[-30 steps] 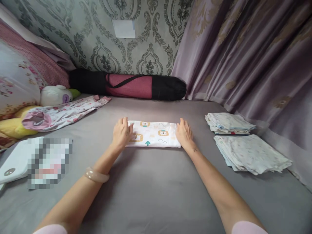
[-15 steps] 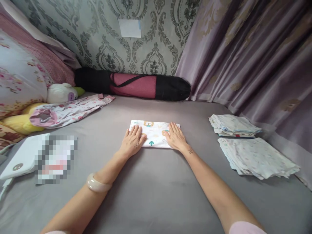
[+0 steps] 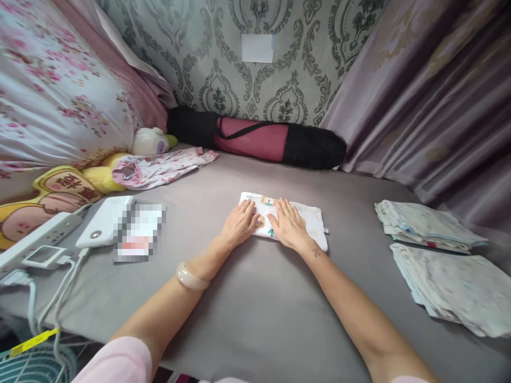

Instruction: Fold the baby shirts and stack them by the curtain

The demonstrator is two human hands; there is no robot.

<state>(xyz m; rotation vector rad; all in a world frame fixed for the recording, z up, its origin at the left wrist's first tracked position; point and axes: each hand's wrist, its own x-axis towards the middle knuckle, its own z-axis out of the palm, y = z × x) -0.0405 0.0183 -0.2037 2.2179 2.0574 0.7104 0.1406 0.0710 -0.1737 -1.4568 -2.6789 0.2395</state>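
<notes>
A small folded white cloth (image 3: 309, 219) printed with lion faces lies on the grey bed sheet (image 3: 255, 298). My left hand (image 3: 240, 222) lies flat on the cloth's left part, fingers stretched out. My right hand (image 3: 288, 223) lies flat beside it on the cloth's middle, fingers also stretched. The two hands nearly touch. A pale bangle (image 3: 190, 277) sits on my left wrist.
Two stacks of folded pale clothes (image 3: 423, 224) (image 3: 459, 287) lie at the right. A black and red rolled bag (image 3: 259, 139) lies along the wall. A pink patterned garment (image 3: 159, 167), plush toys (image 3: 149, 142), a white device (image 3: 102, 221) and a power strip (image 3: 35, 239) are at the left.
My hands slid from the cloth's two ends inward until they lie side by side on it. The view has swung left, showing the power strip and cables.
</notes>
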